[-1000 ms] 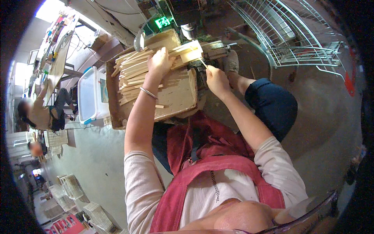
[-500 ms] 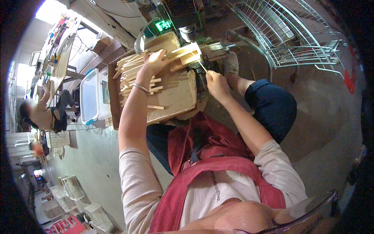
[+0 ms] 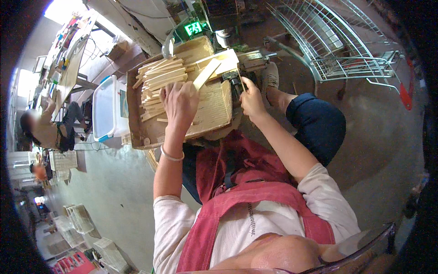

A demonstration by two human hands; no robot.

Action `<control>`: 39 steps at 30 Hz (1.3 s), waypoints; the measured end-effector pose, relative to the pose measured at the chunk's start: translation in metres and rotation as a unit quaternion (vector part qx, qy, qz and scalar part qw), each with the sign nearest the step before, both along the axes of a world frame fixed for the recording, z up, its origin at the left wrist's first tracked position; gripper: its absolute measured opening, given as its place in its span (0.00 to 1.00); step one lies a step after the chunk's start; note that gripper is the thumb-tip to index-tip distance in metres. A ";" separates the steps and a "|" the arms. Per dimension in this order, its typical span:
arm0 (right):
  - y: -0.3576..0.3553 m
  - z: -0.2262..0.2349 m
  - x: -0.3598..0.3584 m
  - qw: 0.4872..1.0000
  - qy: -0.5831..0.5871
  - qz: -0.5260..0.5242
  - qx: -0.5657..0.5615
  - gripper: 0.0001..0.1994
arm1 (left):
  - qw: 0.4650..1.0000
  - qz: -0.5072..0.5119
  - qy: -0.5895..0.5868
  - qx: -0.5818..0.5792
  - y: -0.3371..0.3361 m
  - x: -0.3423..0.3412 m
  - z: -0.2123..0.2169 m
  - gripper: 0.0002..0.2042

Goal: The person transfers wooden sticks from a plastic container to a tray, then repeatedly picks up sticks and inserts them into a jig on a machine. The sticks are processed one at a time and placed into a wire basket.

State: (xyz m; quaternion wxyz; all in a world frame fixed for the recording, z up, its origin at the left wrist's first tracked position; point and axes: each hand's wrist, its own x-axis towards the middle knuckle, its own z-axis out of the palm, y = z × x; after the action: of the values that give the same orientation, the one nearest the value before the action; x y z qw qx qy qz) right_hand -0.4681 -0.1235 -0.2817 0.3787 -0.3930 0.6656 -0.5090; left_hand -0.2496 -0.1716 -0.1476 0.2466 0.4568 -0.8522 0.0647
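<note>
My left hand (image 3: 180, 104) is raised over a cardboard tray (image 3: 137, 132) and grips one flat pale wooden slat (image 3: 207, 73) that points up and to the right. A pile of similar slats (image 3: 157, 84) lies in the tray to the left of that hand. My right hand (image 3: 250, 98) pinches a thin wooden stick (image 3: 240, 76) held almost upright beside a small dark machine (image 3: 235, 82) at the tray's right edge. A bracelet sits on my left wrist. I wear a red apron over a pale shirt.
A wire shopping cart (image 3: 346, 50) stands at the upper right. A white and blue plastic box (image 3: 107, 109) sits left of the tray. Another person (image 3: 43, 130) sits at the far left near a long workbench (image 3: 68, 55). White crates (image 3: 80, 219) lie on the floor at lower left.
My left hand has drawn back from the top of the tray toward me, with a slat now held in it. My right hand has stayed by the machine.
</note>
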 end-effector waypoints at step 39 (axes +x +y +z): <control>0.064 0.122 0.015 0.933 -0.275 0.225 0.054 0.13 | 0.592 -0.103 0.633 0.488 0.107 -0.026 -0.030 0.25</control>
State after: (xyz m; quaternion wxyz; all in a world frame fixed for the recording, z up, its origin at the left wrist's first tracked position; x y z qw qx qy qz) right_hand -0.4530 -0.0596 -0.1600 0.6725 -0.3562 0.4559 -0.4615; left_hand -0.2753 -0.0646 -0.1774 0.4687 0.3437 -0.4274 -0.6925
